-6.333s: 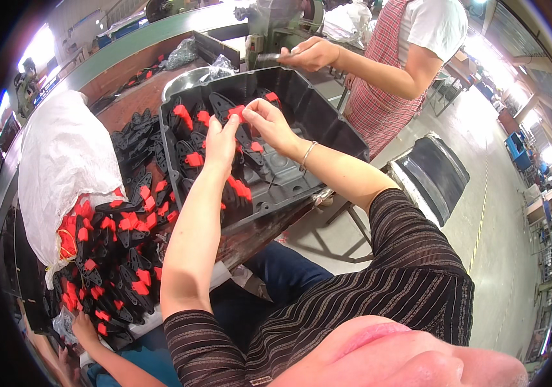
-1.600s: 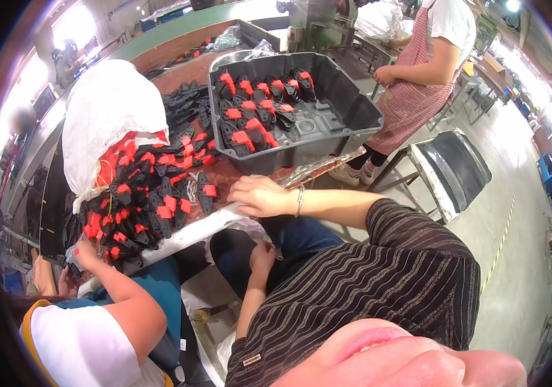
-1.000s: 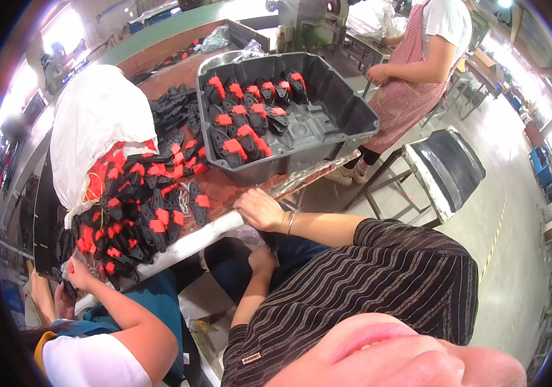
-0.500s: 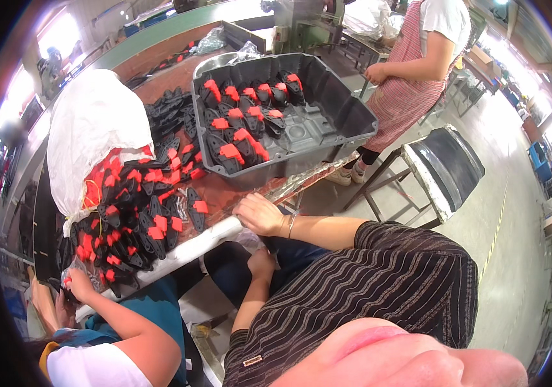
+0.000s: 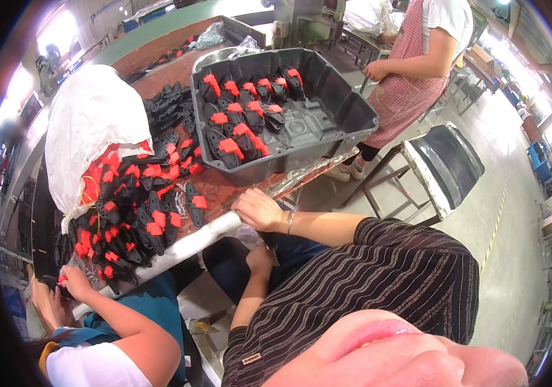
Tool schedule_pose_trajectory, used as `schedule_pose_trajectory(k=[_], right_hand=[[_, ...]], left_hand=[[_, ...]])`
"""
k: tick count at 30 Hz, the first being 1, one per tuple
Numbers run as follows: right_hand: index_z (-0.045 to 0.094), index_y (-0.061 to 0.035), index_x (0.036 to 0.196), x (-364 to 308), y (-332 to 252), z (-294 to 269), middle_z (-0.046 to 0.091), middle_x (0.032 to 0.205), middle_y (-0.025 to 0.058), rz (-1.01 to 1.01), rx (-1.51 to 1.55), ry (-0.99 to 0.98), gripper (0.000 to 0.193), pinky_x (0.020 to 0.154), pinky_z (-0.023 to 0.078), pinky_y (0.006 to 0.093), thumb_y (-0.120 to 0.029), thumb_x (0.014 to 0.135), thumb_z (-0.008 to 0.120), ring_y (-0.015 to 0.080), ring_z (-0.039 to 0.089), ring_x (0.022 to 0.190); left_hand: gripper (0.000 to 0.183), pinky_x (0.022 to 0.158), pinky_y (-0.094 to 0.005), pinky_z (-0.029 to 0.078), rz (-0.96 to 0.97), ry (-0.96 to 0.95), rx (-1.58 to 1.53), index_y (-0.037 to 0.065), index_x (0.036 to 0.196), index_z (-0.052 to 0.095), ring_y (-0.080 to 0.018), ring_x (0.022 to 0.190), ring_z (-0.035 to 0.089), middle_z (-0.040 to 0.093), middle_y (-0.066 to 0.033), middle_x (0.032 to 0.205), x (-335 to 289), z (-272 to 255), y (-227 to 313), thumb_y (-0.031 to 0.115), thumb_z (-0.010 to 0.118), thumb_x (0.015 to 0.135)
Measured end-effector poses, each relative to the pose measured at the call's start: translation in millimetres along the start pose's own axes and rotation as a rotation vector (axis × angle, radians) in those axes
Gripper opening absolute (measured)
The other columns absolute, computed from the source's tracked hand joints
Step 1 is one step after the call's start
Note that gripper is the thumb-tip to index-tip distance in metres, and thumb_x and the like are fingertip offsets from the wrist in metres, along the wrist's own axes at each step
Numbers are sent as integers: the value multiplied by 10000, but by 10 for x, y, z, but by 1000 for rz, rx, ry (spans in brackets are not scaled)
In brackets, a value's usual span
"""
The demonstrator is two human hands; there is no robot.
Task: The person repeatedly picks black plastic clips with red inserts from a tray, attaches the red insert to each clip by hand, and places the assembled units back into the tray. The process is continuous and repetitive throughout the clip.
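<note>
My right hand [image 5: 259, 209] rests at the white padded edge [image 5: 208, 233] of the table, its fingers curled together; whatever they may hold is hidden. Lower down, near my lap, is my left hand [image 5: 260, 259]; its fingers are mostly hidden. Clear plastic [image 5: 245, 236] shows between the two hands. To the left of my right hand, a black part with a red tab [image 5: 195, 204] lies apart at the side of a heap of similar parts [image 5: 150, 222]. Beyond my hands stands a large black tray [image 5: 292, 155] with several of these parts set in rows.
A white sack [image 5: 92, 122] spills red pieces onto the heap. A co-worker's hands [image 5: 77, 282] work at the table's left end. Another person in a checked apron [image 5: 392, 97] stands beyond the tray. A black-topped stool [image 5: 447, 168] stands at the right.
The view has shifted slightly. The co-worker's hands at the left have moved a little. My own hands stay in nearly the same places.
</note>
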State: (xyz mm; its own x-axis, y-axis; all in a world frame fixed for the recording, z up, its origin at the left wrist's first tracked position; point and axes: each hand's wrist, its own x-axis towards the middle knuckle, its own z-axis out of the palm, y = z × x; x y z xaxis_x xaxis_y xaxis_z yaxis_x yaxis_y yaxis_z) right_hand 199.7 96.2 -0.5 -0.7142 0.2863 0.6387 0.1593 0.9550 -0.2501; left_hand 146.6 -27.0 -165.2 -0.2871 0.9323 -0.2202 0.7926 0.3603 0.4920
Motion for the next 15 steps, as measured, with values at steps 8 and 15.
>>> schedule_pose_trajectory(k=[8,15], right_hand=[[576,-63,952,3,8,-5,539,830,88,-17,-2,-7,193,730,422,386,-86,767,629,288,519,799],[590,-79,943,-43,68,34,548,822,66,2,-15,20,195,732,430,377,-89,756,643,273,531,796]], left_hand=[[154,756,-360,501,16,447,-754,12,934,639,-259,839,638,656,-139,900,72,163,-449,127,627,832],[110,756,-311,473,-485,1051,-809,27,915,654,-194,786,608,655,-101,923,-754,-417,-807,76,563,877]])
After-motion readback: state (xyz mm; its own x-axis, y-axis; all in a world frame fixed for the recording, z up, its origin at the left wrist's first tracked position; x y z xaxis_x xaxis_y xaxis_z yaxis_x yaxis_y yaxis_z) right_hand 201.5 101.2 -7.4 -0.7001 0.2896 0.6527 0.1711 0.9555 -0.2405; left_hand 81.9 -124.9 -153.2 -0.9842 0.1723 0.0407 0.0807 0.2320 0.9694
